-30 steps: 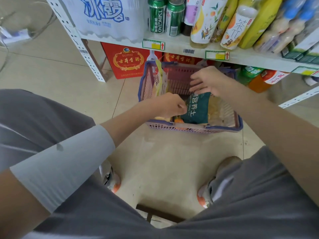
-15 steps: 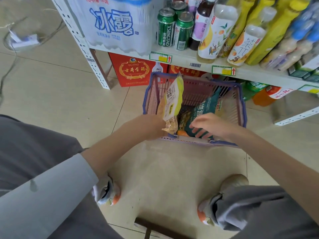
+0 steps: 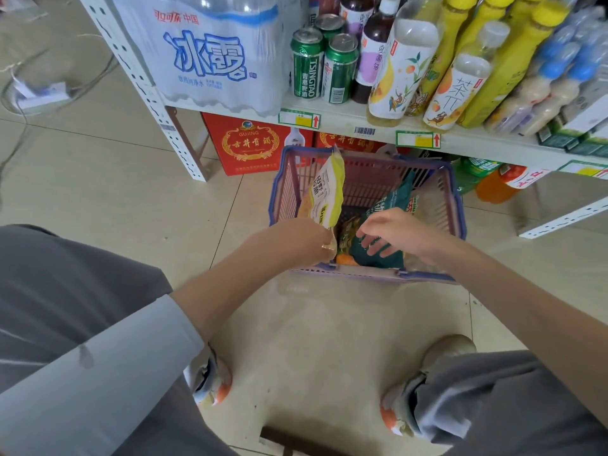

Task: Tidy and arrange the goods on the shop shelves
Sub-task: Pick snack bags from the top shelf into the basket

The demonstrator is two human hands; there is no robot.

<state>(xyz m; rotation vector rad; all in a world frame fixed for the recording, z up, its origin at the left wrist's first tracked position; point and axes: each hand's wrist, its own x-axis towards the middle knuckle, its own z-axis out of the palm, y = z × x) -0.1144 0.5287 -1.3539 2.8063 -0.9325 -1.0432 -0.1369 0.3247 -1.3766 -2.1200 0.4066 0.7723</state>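
A pink and purple shopping basket (image 3: 455, 205) stands on the floor in front of the shop shelf (image 3: 348, 121). My left hand (image 3: 307, 240) grips the bottom end of a yellow and white snack bag (image 3: 325, 192), which stands upright over the basket's left side. My right hand (image 3: 398, 233) reaches into the basket, its fingers spread and touching a dark green snack bag (image 3: 385, 212). More packets lie under it, partly hidden.
The shelf carries a shrink-wrapped pack of water bottles (image 3: 210, 51), green beer cans (image 3: 324, 65) and tea bottles (image 3: 457, 90). Red liquor boxes (image 3: 250, 144) sit under it. A cable and power strip (image 3: 42, 93) lie at far left. My shoes (image 3: 210, 383) flank bare floor tiles.
My left hand has lifted the yellow bag up out of the basket and holds it upright. My right hand moved from the far side of the basket down onto the green bag.
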